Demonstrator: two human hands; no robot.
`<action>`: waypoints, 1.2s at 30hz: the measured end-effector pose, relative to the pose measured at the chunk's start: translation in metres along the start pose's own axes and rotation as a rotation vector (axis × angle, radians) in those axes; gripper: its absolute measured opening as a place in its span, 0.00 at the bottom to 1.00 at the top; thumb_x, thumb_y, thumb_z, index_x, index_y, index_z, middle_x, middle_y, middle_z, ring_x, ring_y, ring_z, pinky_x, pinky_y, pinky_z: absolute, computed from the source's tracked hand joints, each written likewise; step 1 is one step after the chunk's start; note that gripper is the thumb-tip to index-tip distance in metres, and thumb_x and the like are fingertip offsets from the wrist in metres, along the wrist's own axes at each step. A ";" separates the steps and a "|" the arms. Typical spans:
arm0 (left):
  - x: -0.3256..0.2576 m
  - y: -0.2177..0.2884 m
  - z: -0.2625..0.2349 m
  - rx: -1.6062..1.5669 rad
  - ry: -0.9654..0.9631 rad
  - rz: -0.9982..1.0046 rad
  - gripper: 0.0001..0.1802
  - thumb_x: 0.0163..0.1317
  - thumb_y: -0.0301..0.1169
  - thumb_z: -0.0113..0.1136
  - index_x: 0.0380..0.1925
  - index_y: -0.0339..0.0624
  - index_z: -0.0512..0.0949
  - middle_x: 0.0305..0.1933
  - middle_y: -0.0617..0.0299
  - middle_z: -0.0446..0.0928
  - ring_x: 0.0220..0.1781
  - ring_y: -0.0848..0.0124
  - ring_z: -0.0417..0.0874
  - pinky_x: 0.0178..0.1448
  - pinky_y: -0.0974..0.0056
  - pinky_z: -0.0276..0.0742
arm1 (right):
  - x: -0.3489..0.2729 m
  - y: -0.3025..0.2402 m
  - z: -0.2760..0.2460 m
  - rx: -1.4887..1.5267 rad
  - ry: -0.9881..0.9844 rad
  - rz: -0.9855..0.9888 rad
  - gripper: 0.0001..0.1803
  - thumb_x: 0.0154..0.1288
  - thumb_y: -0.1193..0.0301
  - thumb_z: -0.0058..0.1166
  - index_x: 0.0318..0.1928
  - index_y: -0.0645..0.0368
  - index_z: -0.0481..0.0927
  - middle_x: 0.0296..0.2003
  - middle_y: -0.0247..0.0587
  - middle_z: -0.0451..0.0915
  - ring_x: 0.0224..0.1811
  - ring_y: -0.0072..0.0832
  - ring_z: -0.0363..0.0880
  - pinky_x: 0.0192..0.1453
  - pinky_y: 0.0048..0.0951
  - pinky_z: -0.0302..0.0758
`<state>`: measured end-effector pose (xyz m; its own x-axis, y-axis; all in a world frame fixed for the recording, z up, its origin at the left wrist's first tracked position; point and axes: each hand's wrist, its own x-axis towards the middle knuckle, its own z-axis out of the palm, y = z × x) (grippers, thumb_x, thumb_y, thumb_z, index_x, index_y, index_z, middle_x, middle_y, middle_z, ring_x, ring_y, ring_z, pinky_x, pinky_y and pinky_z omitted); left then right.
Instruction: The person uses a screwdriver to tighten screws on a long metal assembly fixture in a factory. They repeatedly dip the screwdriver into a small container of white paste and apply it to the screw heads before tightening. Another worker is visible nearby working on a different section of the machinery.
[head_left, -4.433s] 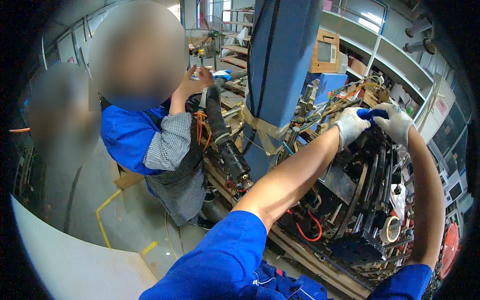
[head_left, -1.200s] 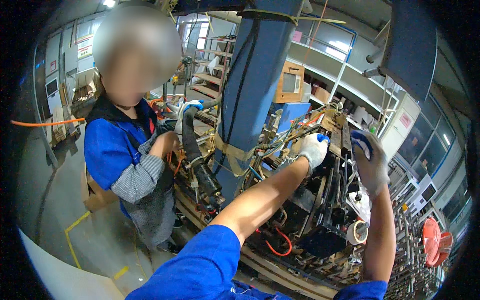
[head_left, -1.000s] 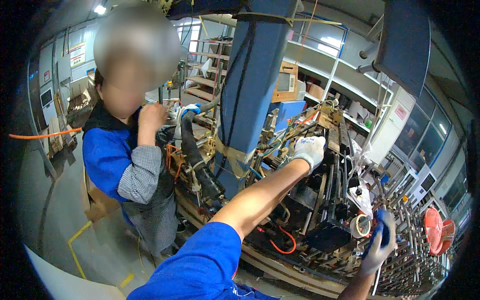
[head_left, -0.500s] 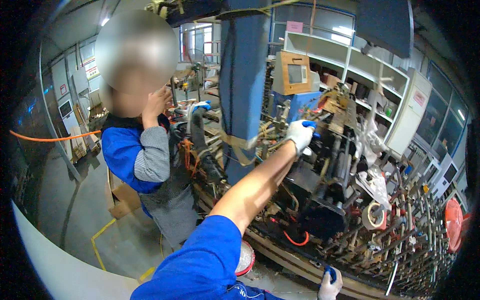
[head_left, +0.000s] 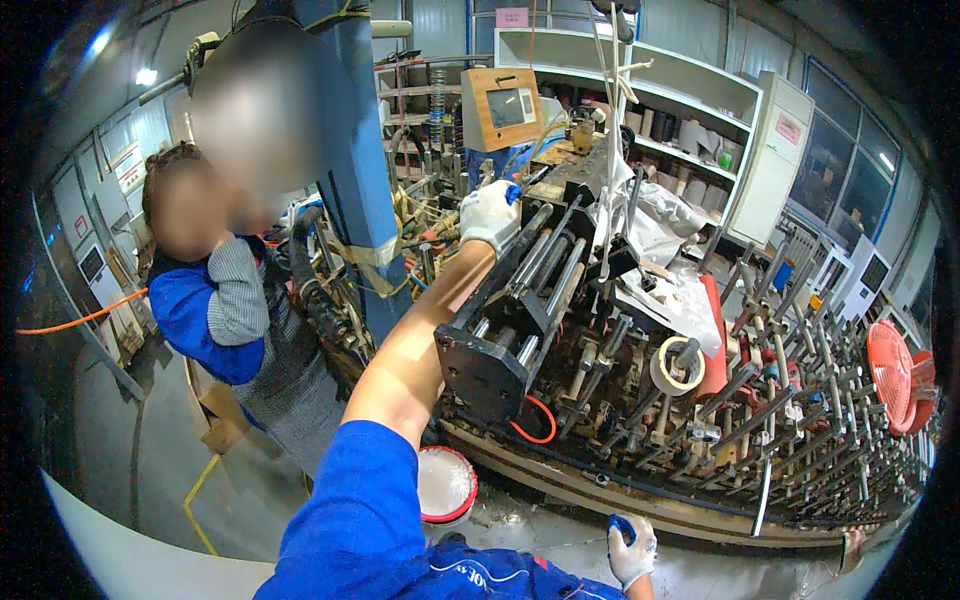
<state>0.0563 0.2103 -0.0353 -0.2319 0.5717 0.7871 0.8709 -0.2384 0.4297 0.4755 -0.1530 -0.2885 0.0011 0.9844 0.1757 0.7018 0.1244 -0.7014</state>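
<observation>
My left hand (head_left: 490, 215), in a white glove with blue-coated fingers, reaches out at the far end of my bare forearm. Its fingers are curled at the upper left side of a black machine frame (head_left: 484, 365) with parallel metal rods (head_left: 552, 268); what they close on is hidden. Low in the picture my right hand (head_left: 632, 552), gloved alike, hangs in front of the machine's long rail (head_left: 600, 495), apart from it. Its blue fingers are bent inward, and whatever may be inside them cannot be made out.
A co-worker (head_left: 215, 300) in blue and grey stands left, beside a blue post (head_left: 362, 150). Several clamp rods (head_left: 760, 400) jut out at the right, with a tape roll (head_left: 677, 364) among them. A white bucket (head_left: 445, 485) with a red rim stands on the floor.
My view has shifted, so the machine and post sit further left and the rods show more plainly. My left hand remains stretched out at the machine; my right hand still hangs low.
</observation>
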 end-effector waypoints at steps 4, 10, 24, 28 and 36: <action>-0.001 0.011 -0.010 0.065 -0.009 0.193 0.25 0.59 0.46 0.66 0.55 0.50 0.82 0.41 0.45 0.85 0.44 0.46 0.86 0.49 0.48 0.81 | -0.018 -0.003 0.007 0.016 0.020 0.011 0.16 0.56 0.65 0.65 0.43 0.61 0.86 0.43 0.54 0.84 0.50 0.51 0.81 0.59 0.46 0.76; 0.006 0.024 0.013 -0.454 0.170 -0.268 0.19 0.60 0.40 0.68 0.49 0.45 0.85 0.40 0.47 0.86 0.43 0.49 0.87 0.49 0.52 0.82 | -0.011 0.003 0.025 -0.033 0.068 -0.154 0.13 0.68 0.64 0.62 0.47 0.58 0.86 0.44 0.51 0.85 0.47 0.49 0.83 0.56 0.43 0.78; 0.015 0.021 -0.011 -0.712 -0.127 -0.091 0.16 0.70 0.38 0.62 0.43 0.35 0.86 0.39 0.51 0.88 0.40 0.64 0.89 0.47 0.61 0.82 | -0.011 -0.021 0.067 -0.026 0.087 -0.081 0.14 0.67 0.61 0.63 0.47 0.57 0.86 0.44 0.52 0.85 0.48 0.51 0.83 0.55 0.45 0.79; 0.020 0.012 0.004 -0.850 -0.010 -0.189 0.11 0.67 0.35 0.63 0.39 0.39 0.87 0.36 0.51 0.88 0.39 0.59 0.89 0.47 0.58 0.82 | -0.006 -0.016 0.080 -0.025 0.034 -0.113 0.16 0.67 0.60 0.63 0.48 0.55 0.86 0.46 0.52 0.85 0.50 0.51 0.82 0.57 0.45 0.78; 0.025 0.021 -0.016 -0.532 -0.255 0.017 0.18 0.66 0.36 0.58 0.51 0.41 0.85 0.46 0.45 0.87 0.48 0.57 0.88 0.56 0.57 0.81 | 0.002 -0.047 0.073 0.001 -0.012 0.076 0.17 0.58 0.61 0.65 0.44 0.58 0.87 0.46 0.52 0.85 0.53 0.52 0.80 0.60 0.49 0.75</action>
<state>0.0612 0.2070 0.0008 -0.0504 0.7194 0.6928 0.5211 -0.5728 0.6327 0.3902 -0.1479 -0.3055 0.0459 0.9925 0.1133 0.6995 0.0490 -0.7129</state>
